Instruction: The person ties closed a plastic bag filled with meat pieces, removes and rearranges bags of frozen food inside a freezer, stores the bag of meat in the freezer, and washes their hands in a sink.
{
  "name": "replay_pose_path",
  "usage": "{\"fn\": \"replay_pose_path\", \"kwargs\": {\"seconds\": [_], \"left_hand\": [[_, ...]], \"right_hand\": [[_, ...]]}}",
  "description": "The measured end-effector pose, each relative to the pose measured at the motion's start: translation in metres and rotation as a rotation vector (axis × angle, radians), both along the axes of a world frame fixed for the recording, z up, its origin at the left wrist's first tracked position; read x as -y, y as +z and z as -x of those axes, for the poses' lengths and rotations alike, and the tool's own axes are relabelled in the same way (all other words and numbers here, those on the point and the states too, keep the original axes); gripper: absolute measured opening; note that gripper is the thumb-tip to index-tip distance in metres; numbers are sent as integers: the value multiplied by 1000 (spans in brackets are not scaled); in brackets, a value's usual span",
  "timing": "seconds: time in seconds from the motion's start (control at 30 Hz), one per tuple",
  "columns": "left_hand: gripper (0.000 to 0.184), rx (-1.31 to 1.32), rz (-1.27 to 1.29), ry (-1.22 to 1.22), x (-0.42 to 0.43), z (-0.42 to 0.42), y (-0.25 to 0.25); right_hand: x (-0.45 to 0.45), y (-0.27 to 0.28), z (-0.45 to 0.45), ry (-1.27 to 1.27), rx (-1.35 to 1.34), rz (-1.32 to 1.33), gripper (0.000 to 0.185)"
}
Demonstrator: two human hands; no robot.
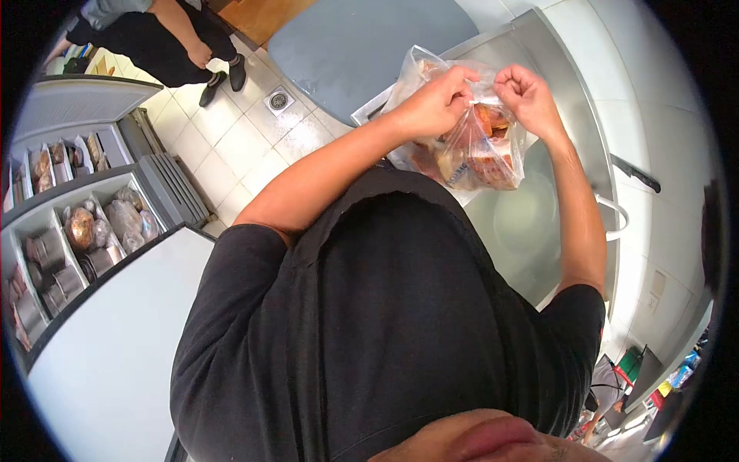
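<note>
A clear plastic bag (481, 171) holds several reddish-orange and brown pieces of food that look like meat; dark print shows on its side. The thumb and fingers of my left hand (440, 102) pinch the upper edge of the bag from the left. On the other side of the bag's mouth, my right hand (528, 98) has its fingers curled closed on the plastic. Food shows between the two hands, below the gathered film. The bag sits over the near edge of a steel sink (573, 85), and its underside is hidden.
A black-handled knife (637, 175) lies on the white tiled surface at right, near a white curved handle (616, 217). Beyond the bag is a grey board (346, 50). At left, an open freezer (100, 339) holds bagged food and metal containers. Another person (146, 38) stands at upper left.
</note>
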State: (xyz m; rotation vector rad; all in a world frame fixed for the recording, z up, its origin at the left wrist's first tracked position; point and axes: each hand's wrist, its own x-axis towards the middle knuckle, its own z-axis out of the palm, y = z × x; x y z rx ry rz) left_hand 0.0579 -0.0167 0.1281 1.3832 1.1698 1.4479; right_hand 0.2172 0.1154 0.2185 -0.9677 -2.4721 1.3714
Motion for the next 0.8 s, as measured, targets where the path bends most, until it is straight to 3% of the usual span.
{"fn": "replay_pose_path", "kwargs": {"seconds": [0.57, 0.67, 0.73, 0.8], "left_hand": [[35, 121, 27, -75, -9, 9, -25], [35, 341, 178, -189, -14, 20, -16], [39, 486, 275, -188, -12, 21, -3], [44, 580, 336, -193, -14, 23, 3]], "right_hand": [[-36, -11, -1, -176, 109, 46, 11], [-1, 10, -11, -143, 24, -53, 15], [36, 20, -21, -29, 214, -329, 9], [62, 18, -29, 43, 130, -573, 7]]}}
